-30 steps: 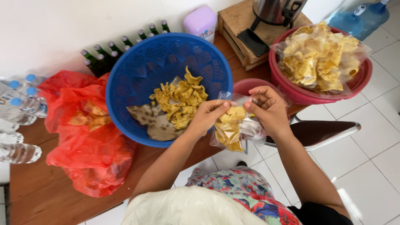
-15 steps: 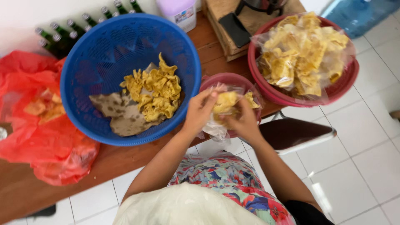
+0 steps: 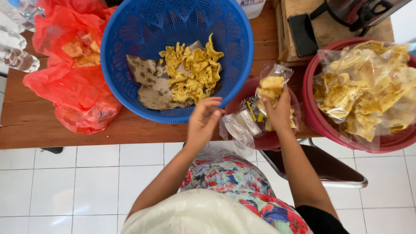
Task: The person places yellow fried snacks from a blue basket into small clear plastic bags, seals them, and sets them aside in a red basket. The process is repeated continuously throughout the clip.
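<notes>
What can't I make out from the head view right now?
- Small red bowl: its contents are mostly covered by the right hand and plastic bags.
- Filled bag: its lower part is hidden behind the right hand; sealed or not, cannot tell.
- Large red basin: cut off by the right edge.
- Bottles: cut off by the left edge.
- Left hand: palm faces away, so anything in it is hidden.

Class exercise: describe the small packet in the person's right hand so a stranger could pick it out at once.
Start at the big blue basket on the wooden table. Just right of its rim, the right hand grips a small clear bag of yellow chips. Unlike the packed bags in the red basin, it's held up, top open.
</notes>
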